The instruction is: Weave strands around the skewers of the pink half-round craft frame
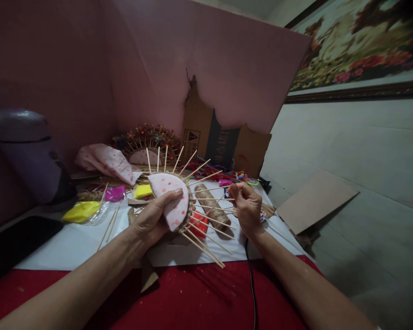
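My left hand [153, 217] grips a round craft piece [172, 199] covered in pink dotted cloth, thumb pressed on its face. Thin wooden sticks [206, 238] fan out from its rim like rays. My right hand [247, 206] is closed in a pinch among the sticks on the right side, holding a thin strand of twine. A spool of brown twine [211, 206] lies on the white sheet just behind the sticks, between my two hands.
A finished sunburst piece [147, 144] leans at the pink wall beside pink dotted cloth [105, 162]. Yellow and magenta bags [82, 211] lie left, torn cardboard [223, 142] behind, coloured bits [237, 176] at right. A black cable [251, 284] crosses the red cloth [192, 298].
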`<state>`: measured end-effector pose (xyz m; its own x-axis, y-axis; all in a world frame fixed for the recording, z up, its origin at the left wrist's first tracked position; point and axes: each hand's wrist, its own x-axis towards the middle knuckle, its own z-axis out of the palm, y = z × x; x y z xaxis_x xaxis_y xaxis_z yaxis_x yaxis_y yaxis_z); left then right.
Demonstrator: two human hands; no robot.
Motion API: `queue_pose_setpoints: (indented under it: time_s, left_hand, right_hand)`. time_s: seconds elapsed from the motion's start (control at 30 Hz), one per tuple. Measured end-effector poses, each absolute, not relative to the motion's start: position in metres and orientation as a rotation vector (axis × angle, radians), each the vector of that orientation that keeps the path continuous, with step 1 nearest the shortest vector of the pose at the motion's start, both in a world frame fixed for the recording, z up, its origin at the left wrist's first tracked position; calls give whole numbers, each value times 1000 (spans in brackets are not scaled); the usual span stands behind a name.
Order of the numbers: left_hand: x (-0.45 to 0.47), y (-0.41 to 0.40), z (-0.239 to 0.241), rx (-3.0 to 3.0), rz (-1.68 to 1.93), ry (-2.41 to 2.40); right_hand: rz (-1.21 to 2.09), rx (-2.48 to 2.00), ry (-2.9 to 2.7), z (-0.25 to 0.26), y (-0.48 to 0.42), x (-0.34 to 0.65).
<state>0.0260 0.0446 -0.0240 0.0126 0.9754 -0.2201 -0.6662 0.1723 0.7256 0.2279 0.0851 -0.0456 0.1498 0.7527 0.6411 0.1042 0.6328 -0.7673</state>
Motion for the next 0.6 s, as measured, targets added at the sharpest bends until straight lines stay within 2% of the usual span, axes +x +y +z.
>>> queue_pose_setpoints:
  time_s: [0.6]
  left_hand:
    - [23, 45, -17, 418, 1433, 763]
  right_hand:
    - [517, -855, -1346, -53, 84, 225]
